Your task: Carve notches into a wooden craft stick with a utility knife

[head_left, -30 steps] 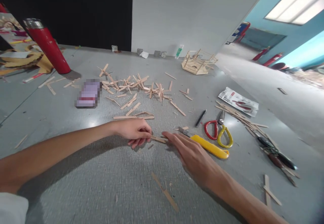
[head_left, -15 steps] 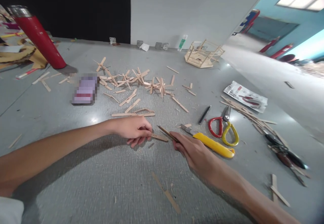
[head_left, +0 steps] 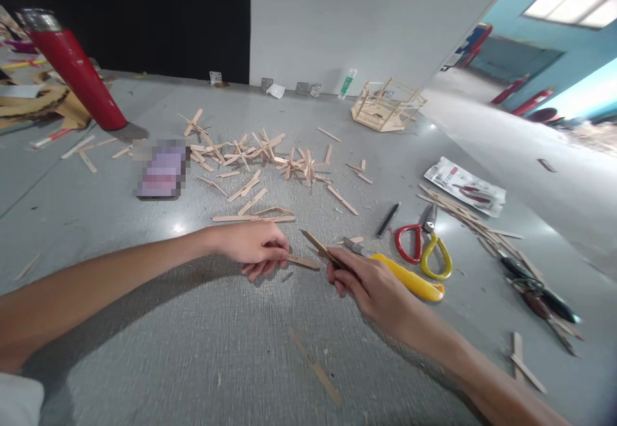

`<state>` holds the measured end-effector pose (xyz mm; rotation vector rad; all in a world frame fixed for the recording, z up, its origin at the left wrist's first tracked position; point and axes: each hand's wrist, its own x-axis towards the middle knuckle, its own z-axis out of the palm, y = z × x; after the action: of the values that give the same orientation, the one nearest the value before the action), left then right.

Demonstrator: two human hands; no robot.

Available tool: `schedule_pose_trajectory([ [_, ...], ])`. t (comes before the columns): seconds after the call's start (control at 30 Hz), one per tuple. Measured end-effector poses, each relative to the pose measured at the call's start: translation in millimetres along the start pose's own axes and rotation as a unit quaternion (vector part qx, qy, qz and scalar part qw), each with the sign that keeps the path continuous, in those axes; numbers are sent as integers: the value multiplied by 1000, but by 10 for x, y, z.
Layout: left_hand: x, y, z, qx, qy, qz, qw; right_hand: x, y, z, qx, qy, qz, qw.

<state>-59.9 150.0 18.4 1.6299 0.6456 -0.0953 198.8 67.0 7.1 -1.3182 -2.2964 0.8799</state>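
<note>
Head view: the left hand (head_left: pixel 263 249) is curled closed, thumb and finger pinching one end of a flat, pale wooden stick (head_left: pixel 304 262) whose free end points to about four o'clock, towards the right hand (head_left: pixel 354 278). That hand is closed around a slim, rigid tool (head_left: pixel 314 243), its tapered point aimed at ten o'clock, just above the stick and seemingly apart from it. Beneath lies a grey surface (head_left: pixel 193 349), finely streaked and dotted with shavings. At five o'clock from the left hand lies a thin sliver (head_left: pixel 326 384) of wood, narrow at one end and broader at the other. Towards twelve o'clock spreads a jagged heap (head_left: pixel 260 155) of flat sticks, many crossing. From the right hand, a smooth yellow cutter (head_left: pixel 409 279) lies just beside it at three o'clock, partly hidden; scissors (head_left: pixel 436 256) with steel blades and red and yellow loops sit at two; a thin black pen (head_left: pixel 388 220) at one. Near half past twelve stands an open, many-sided wooden frame (head_left: pixel 383 106). A glossy red cylindrical bottle (head_left: pixel 80 72) with a metallic cap stands far off at ten o'clock.
</note>
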Motion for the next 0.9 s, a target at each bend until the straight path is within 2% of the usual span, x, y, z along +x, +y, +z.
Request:
schedule_pose_trajectory([
  [0.2, 2, -8, 1, 0, -1, -1, 1000, -8, -39, -7, -9, -2, 5, 1000],
  [0.37, 11, -45, -5, 11, -2, 10, 1000, -14, -132, 9, -95, 65, 9, 993],
  [0.47, 10, -54, -10, 17, 0, 15, 1000, -18, -118, 68, -137, 108, -37, 984],
  [0.57, 4, -57, -17, 25, 0, 20, 999, -20, -96, 145, -169, 111, -97, 975],
  [0.67, 3, -70, -20, 31, 0, 25, 999, -8, -130, 215, -257, 114, -113, 953],
  [0.9, 22, -80, 7, 55, 13, 19, 998, 38, -215, 318, -427, 111, -166, 882],
])
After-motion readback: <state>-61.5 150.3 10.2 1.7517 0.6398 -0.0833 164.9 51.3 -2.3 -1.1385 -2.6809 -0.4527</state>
